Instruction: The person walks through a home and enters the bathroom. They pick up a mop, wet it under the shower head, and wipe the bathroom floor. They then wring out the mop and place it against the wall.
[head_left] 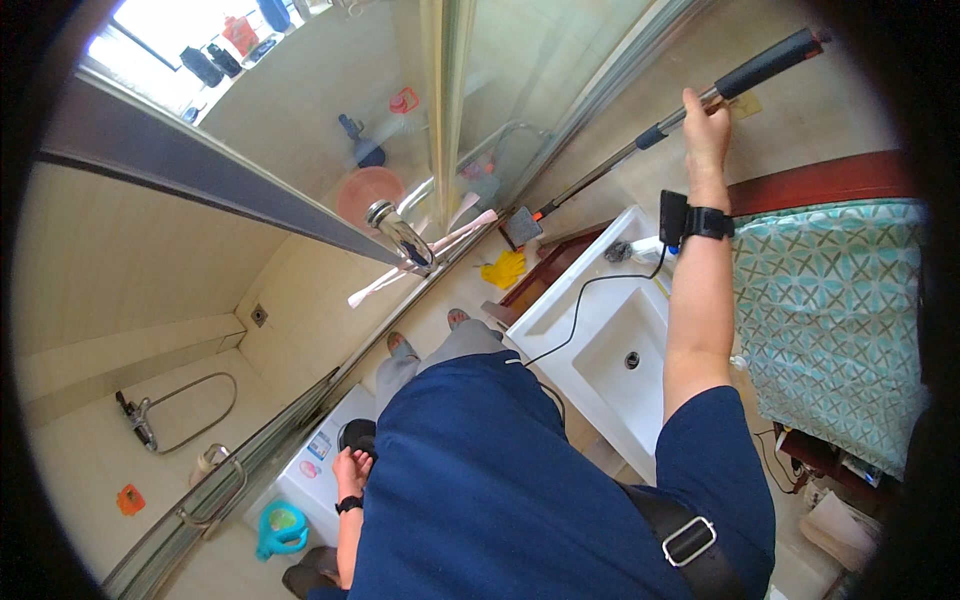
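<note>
My right hand (706,135) is raised at the upper right and closed round a long telescopic pole (594,176), just below its black foam grip (768,64). The pole slants down to the left and ends in a flat grey head (524,227) with an orange joint, low by the glass door. A yellow glove-like cloth (504,268) lies below that head. My left hand (352,470) hangs low by my side, its fingers loosely bent and apart, with no object visible in them. Beside its fingertips is a rounded black thing (357,436) whose kind I cannot make out.
A white washbasin (625,345) stands to my right, with a patterned curtain (828,330) beyond. Sliding glass panels (400,60) and a chrome fitting (402,238) rise ahead. A shower mixer (140,420) with a hose is at left, and a turquoise watering-can-like container (282,530) sits near my left arm.
</note>
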